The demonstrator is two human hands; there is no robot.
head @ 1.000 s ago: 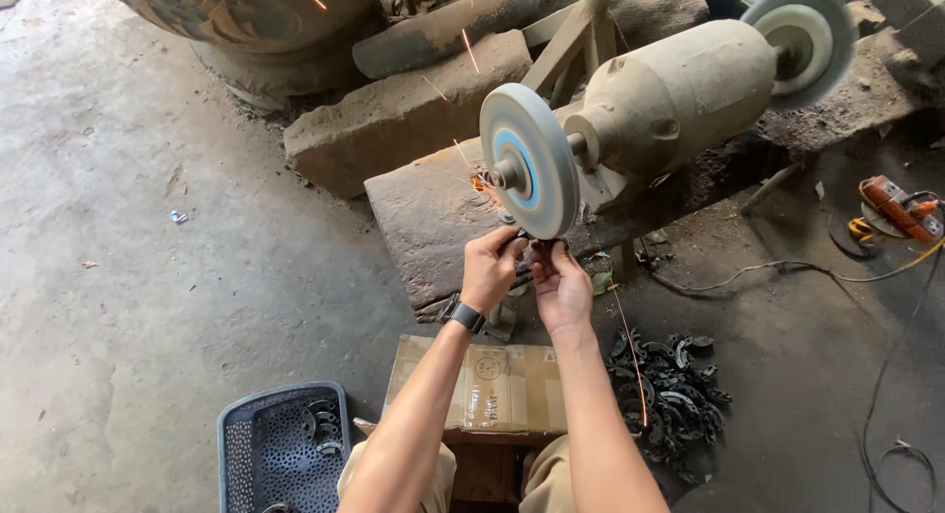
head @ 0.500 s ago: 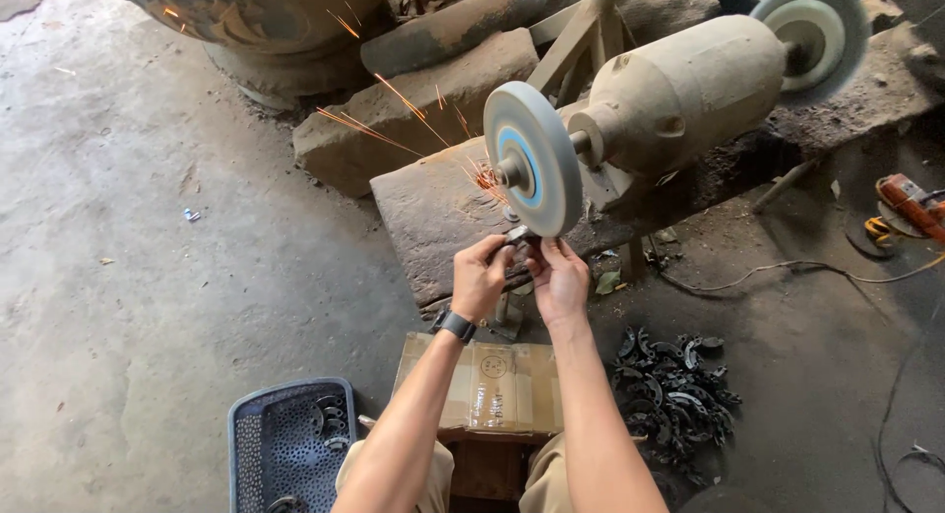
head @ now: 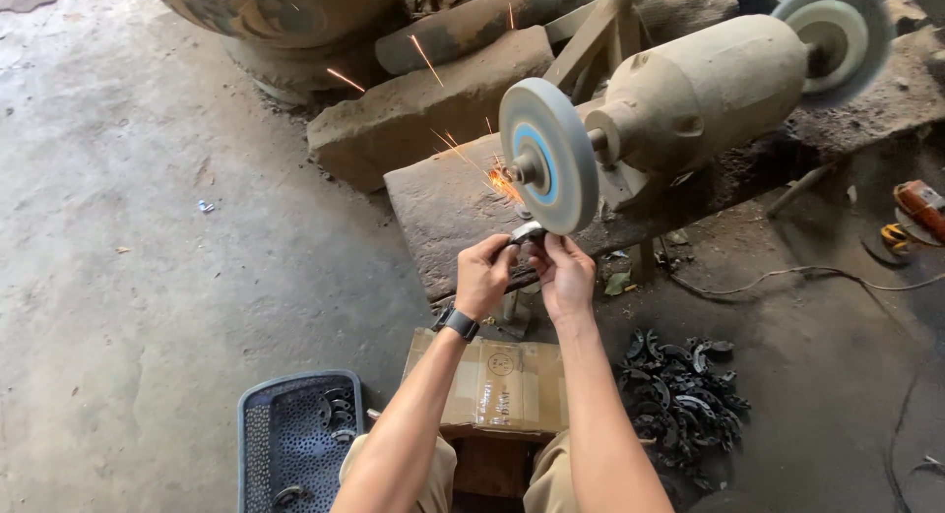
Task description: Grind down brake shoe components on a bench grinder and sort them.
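Orange sparks (head: 463,154) now fly up and to the left from the lower rim of the grinding wheel (head: 547,155), much as they did half a second ago; a second ago only a faint streak showed, so contact with the wheel has held and grown firmer. At far left, bare concrete floor (head: 118,237) carries scattered debris, and a blue perforated plastic basket (head: 295,439) at the lower edge holds a few dark ring-shaped metal pieces. Next comes the left hand (head: 482,275), a dark watch at its wrist, fingers pressed together and pinching the left side of a small metal piece (head: 527,232). That piece sits directly under the wheel, touching its lower rim, and is partly hidden by the fingers; its exact shape cannot be told. The right hand (head: 565,273) pinches the same piece from the right, both hands close together and in nearly the same posture as before. Below the hands lies a flattened cardboard box (head: 497,385) above the person's knees. The wheel is mounted on a dust-coated motor body (head: 704,95), which rests on a stone-slab bench (head: 443,203), with a second wheel (head: 835,35) at its far end. Right of the knees, a heap of dark metal rings (head: 684,390) lies on the floor. A cable (head: 787,275) runs toward an orange power tool (head: 920,210) at the right edge.
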